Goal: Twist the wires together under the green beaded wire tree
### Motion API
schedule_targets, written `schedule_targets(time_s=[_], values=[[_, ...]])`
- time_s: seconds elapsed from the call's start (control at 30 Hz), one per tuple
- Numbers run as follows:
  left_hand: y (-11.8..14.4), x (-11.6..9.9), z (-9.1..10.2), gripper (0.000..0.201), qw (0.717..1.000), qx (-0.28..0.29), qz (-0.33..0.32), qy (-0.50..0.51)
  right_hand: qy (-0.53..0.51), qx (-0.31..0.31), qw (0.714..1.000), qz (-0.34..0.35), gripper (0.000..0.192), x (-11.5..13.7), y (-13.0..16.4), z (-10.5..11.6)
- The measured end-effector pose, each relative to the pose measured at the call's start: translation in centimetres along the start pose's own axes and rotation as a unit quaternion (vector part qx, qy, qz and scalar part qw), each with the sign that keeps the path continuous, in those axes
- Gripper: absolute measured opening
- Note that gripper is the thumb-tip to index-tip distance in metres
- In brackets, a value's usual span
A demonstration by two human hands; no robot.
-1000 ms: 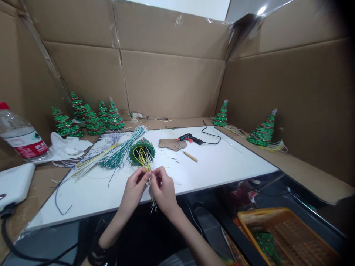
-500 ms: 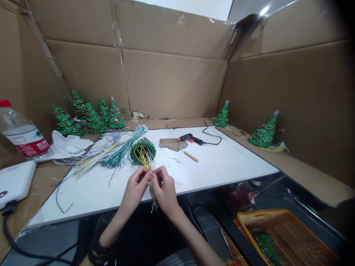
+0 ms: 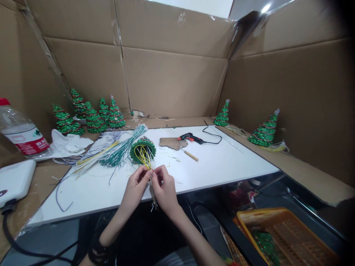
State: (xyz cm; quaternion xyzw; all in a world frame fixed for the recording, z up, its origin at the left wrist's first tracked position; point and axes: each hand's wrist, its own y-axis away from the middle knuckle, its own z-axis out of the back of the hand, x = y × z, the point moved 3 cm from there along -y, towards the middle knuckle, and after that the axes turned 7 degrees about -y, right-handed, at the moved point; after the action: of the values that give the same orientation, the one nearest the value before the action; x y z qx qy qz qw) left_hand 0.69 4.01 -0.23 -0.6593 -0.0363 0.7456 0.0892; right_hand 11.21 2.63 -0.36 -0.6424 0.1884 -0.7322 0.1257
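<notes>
Cardboard walls [image 3: 172, 81] wrap the bench on 3 sides. White board [image 3: 222, 162] lies on top, front edge near the person. Orange basket [image 3: 288, 236] sits low at right, below board level. Water bottle [image 3: 20, 135] lies at far left, next to a white cloth [image 3: 69, 144]. Five small green trees [image 3: 91, 116] stand at back left, two more trees [image 3: 263, 131] on the right ledge. Wire bundle [image 3: 111, 151], white and green, fans across the board's left half. Tree on its side [image 3: 142, 147], hollow base toward the person, yellow wires [image 3: 144, 157] running out of it to the hands. Glue gun [image 3: 190, 138] near board centre-back. L hand [image 3: 135, 188] and R hand [image 3: 163, 188] meet at the front edge, fingertips of both pinched on the yellow wires; ends hang below.
</notes>
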Motion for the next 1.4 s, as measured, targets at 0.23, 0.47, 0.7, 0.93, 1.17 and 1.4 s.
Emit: schedule_targets(time_s=[0.23,0.47,0.7,0.93,1.17,1.4], values=[[0.16,-0.21,-0.02,0.02,0.999,-0.003,-0.017,-0.035,-0.001,0.005,1.0,-0.004,0.014,0.08,-0.04,-0.03],[0.3,-0.52,-0.08,0.019,0.996,-0.008,-0.036,-0.078,0.0,0.003,1.0,0.0,0.015,0.18,0.07,0.04],[0.29,-0.64,-0.14,0.02,0.994,-0.009,-0.045,-0.099,0.012,0.003,1.0,0.007,0.015,0.06,0.14,-0.03],[0.41,-0.58,-0.25,0.02,0.993,-0.004,-0.049,-0.11,0.044,-0.004,0.999,0.026,0.013,-0.07,0.37,-0.04],[0.35,-0.65,-0.13,0.02,0.995,-0.004,-0.047,-0.087,-0.016,0.006,1.0,-0.012,0.013,0.06,0.19,0.07],[0.19,-0.05,0.02,0.022,1.0,-0.011,-0.026,-0.012,-0.063,0.008,0.998,-0.021,0.011,0.08,0.05,0.11]])
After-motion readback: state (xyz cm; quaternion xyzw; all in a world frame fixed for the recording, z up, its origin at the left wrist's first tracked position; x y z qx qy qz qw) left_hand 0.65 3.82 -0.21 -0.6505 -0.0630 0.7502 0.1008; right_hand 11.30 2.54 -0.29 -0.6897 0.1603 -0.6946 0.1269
